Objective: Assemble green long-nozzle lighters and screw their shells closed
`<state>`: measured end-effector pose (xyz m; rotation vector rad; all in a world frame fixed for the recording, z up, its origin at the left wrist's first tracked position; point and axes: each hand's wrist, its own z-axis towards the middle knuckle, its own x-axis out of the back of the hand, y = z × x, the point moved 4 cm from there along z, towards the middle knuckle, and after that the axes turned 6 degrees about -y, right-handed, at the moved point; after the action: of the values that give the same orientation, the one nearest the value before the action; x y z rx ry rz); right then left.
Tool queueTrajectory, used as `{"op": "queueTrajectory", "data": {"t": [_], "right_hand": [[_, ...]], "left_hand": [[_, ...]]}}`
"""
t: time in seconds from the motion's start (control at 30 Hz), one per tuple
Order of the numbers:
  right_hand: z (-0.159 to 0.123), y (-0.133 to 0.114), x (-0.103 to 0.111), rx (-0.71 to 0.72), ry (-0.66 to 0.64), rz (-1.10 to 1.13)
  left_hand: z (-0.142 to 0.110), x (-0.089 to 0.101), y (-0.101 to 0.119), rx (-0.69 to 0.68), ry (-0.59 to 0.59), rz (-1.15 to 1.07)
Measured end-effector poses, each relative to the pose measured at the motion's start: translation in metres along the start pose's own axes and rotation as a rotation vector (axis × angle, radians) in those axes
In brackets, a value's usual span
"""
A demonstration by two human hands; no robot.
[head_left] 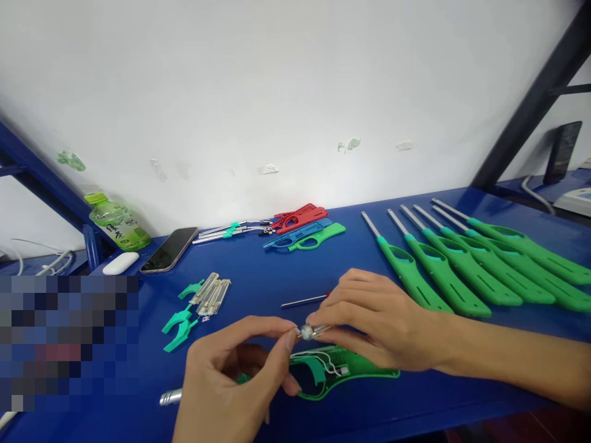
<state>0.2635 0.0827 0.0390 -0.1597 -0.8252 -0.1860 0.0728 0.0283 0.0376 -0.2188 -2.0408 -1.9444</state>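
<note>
My right hand (383, 320) grips a small clear lighter fuel tank (310, 332), most of it hidden under the fingers. At its exposed end, my left hand (235, 372) pinches a tiny part between thumb and forefinger; that part is too small to name. Below both hands lies an opened green lighter shell (360, 368) with a teal trigger (317, 371) and white wires (329, 362) inside. Its metal nozzle tube (170, 397) pokes out left of my left hand. Just behind my right hand rests a screwdriver (302, 301), its red handle partly covered.
Several green lighters (455, 264) lie on the right. Clear tanks (215, 295) and teal triggers (178, 326) are at the left. Red shell halves (302, 216), blue and green ones and metal tubes (221, 234) lie behind. A phone (170, 249), white case (120, 263) and bottle (117, 221) stand back left.
</note>
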Motion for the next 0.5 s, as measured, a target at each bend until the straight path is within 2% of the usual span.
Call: {"op": "queueTrajectory", "data": {"t": [0.13,0.3,0.33,0.5], "right_hand": [[-0.001,0.0,0.001,0.001,0.005,-0.015],[-0.001,0.0,0.001,0.005,0.012,-0.025],[-0.001,0.0,0.002,0.007,0.015,-0.025],[0.0,-0.003,0.005,0.034,0.012,-0.03]], "left_hand": [[0.008,0.005,-0.004,-0.081,-0.019,0.002],[0.017,0.0,-0.012,-0.03,-0.337,-0.086],[0.018,-0.001,-0.012,-0.01,-0.353,-0.117],[0.016,0.002,-0.012,0.016,-0.251,-0.158]]}}
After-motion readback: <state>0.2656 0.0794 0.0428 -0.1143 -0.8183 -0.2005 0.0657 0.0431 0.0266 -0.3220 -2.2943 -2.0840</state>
